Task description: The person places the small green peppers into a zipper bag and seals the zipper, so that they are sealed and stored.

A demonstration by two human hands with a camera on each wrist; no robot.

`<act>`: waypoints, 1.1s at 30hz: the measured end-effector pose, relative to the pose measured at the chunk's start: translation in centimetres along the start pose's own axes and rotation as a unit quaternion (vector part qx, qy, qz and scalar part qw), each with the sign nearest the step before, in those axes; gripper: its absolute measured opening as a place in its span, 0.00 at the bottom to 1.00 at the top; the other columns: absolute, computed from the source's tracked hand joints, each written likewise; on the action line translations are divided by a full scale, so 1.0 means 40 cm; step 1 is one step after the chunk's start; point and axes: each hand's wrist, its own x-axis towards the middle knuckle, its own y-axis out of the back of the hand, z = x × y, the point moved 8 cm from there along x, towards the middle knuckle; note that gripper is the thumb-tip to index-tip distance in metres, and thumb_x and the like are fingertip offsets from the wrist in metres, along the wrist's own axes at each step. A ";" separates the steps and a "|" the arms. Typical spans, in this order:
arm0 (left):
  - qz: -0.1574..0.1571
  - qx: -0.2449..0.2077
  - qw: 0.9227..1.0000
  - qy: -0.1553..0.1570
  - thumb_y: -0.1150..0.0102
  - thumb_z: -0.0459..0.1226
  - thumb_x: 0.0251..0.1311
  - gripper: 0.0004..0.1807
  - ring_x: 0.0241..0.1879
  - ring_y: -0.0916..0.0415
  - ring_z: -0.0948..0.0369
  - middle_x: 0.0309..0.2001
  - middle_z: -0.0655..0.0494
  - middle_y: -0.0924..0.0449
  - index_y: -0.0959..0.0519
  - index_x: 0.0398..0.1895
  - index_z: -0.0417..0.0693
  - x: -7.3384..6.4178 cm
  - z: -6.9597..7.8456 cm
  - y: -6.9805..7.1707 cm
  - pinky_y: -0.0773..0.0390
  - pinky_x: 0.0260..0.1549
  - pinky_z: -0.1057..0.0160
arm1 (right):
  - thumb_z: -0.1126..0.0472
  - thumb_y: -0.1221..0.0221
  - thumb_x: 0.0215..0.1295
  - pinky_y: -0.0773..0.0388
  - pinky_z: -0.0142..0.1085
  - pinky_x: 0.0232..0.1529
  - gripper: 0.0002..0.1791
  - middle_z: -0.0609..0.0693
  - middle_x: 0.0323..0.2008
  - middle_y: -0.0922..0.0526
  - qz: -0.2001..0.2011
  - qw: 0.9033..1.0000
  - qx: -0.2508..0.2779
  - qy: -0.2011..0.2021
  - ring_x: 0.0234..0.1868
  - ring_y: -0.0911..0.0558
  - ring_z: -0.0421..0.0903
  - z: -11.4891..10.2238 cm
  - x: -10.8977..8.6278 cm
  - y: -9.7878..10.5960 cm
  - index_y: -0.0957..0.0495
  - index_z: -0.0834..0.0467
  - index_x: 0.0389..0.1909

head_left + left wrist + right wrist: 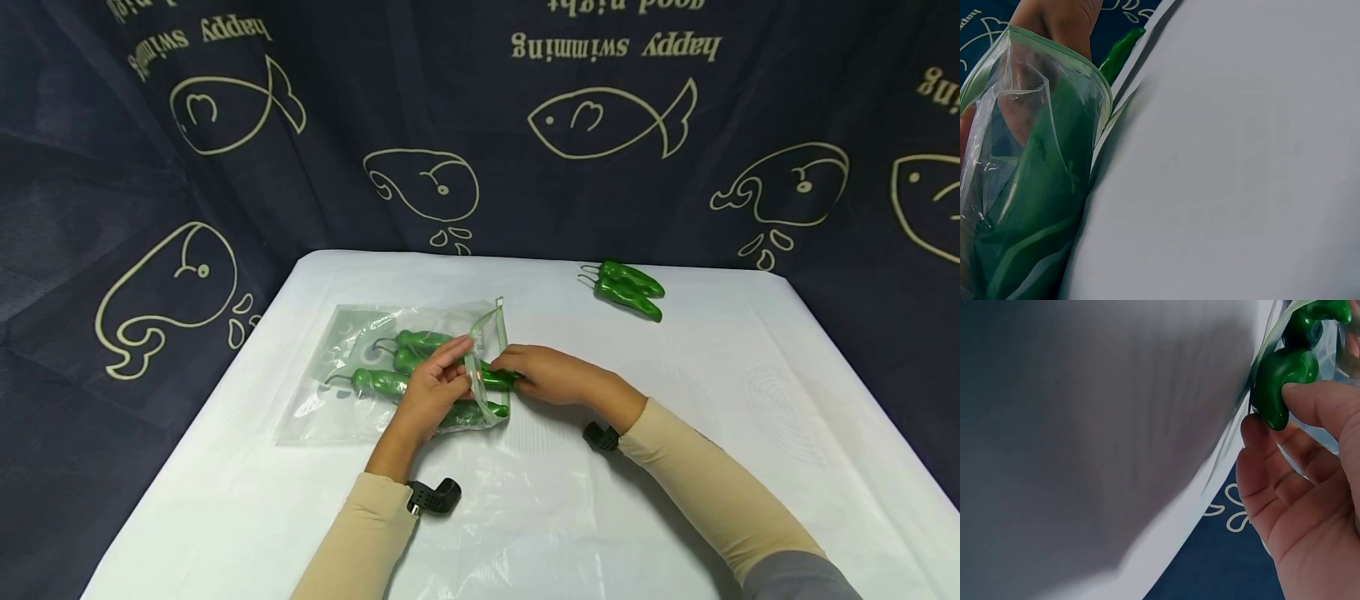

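A clear zip bag (307,421) with a pale green rim lies on the table, its mouth toward the right. Several long green peppers (377,382) are inside it, stems toward the left. My left hand (431,396) lies over the bag and grips the film at its mouth, holding the opening apart. At that mouth, my right hand (551,373) pinches the tip of a green pepper (1282,384) between thumb and fingers; most of this pepper is within the bag. In the left wrist view, the right hand (1054,25) shows behind the raised rim.
Two more green peppers (626,290) lie side by side near the table's back edge, right of the bag. A white cloth (540,517) covers the table. Behind it hangs a dark blue curtain (480,83) with fish and whale drawings.
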 end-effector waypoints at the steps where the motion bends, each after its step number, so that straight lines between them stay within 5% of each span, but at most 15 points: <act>1: 0.000 0.001 1.000 -0.001 0.52 0.20 0.64 0.30 0.43 0.27 0.61 0.71 0.56 0.39 0.34 0.71 0.35 0.000 0.000 0.000 0.17 0.35 0.67 | 0.74 0.41 0.65 0.24 0.40 0.57 0.22 0.51 0.53 0.21 0.000 1.000 0.000 0.001 0.56 0.22 0.47 0.000 0.001 -0.001 0.23 0.60 0.60; 19: -0.002 0.004 1.000 -0.008 0.52 0.20 0.62 0.30 0.43 0.28 0.63 0.73 0.51 0.41 0.36 0.71 0.31 0.000 0.002 0.001 0.17 0.34 0.68 | 0.80 0.46 0.60 0.27 0.42 0.63 0.28 0.54 0.58 0.21 -0.009 1.000 0.010 0.006 0.61 0.24 0.50 0.008 0.014 -0.005 0.24 0.62 0.62; 33: 0.002 0.000 1.000 -0.005 0.51 0.19 0.62 0.31 0.43 0.27 0.64 0.73 0.48 0.42 0.36 0.70 0.31 0.004 -0.001 0.002 0.17 0.34 0.68 | 0.76 0.43 0.63 0.24 0.42 0.59 0.20 0.53 0.53 0.18 -0.001 1.000 0.013 0.001 0.56 0.21 0.49 0.011 0.029 0.004 0.20 0.62 0.55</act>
